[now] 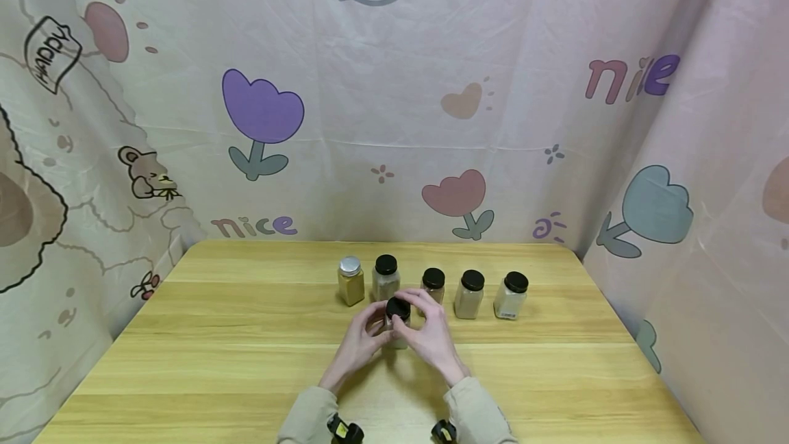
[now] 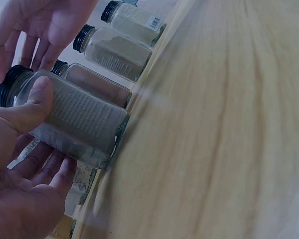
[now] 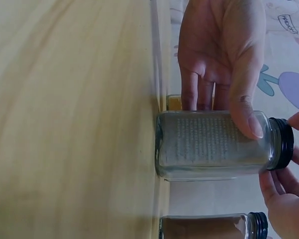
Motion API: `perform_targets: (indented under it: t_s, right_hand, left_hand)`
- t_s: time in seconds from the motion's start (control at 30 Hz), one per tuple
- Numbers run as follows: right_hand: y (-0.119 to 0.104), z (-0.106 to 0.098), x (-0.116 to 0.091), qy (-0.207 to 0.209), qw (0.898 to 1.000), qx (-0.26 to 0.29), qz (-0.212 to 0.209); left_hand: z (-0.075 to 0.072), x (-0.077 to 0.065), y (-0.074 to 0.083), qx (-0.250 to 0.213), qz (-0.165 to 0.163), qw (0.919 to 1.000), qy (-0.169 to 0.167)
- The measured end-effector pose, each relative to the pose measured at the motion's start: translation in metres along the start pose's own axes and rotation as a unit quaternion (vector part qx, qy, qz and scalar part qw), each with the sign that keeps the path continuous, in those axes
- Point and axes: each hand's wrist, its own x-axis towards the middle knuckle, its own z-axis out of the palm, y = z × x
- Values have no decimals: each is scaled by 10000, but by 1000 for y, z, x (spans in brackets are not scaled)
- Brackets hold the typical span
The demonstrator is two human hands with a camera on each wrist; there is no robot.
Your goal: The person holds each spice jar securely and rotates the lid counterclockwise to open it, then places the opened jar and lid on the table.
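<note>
A square glass jar [image 3: 204,144] with a black screw lid [image 1: 397,307] stands upright on the table, with rows of small print on its side. My left hand [image 1: 359,344] holds the jar body, its thumb [image 2: 38,92] lying on the near face and the other fingers around the far side. At the top, the fingers and thumb of my right hand [image 1: 431,334] grip the lid, which is seated on the jar's neck. The contents look greyish in both wrist views.
Behind the held jar stands a row of jars: a yellow-filled one with a silver lid [image 1: 351,283] at left, then black-lidded ones, including a brown-filled jar [image 3: 204,226] and a barcoded jar [image 1: 511,297] at far right. A patterned curtain [image 1: 370,88] hangs behind the wooden table [image 1: 216,334].
</note>
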Motion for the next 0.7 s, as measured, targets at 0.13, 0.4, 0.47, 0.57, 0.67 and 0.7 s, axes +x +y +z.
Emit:
perform_targets:
  t_s: [0.13, 0.4, 0.47, 0.57, 0.67, 0.7]
  right_hand:
    - [0, 2, 0, 104, 9996, -79, 255]
    - [-2, 1, 0, 249, 9991, -72, 347]
    - [-2, 0, 0, 181, 9995, -64, 253]
    - [-2, -1, 0, 58, 9999, -63, 103]
    - [-2, -1, 0, 20, 10000, -47, 57]
    - [-2, 0, 0, 38, 10000, -43, 70]
  left_hand:
    - [0, 1, 0, -13, -27, 10000, -12]
    - [1, 1, 0, -70, -73, 9999, 14]
    - [1, 1, 0, -58, -59, 10000, 16]
    - [0, 1, 0, -29, -3, 10000, -19]
    - [-1, 1, -1, 9, 60, 10000, -53]
    - [-1, 1, 0, 18, 74, 10000, -45]
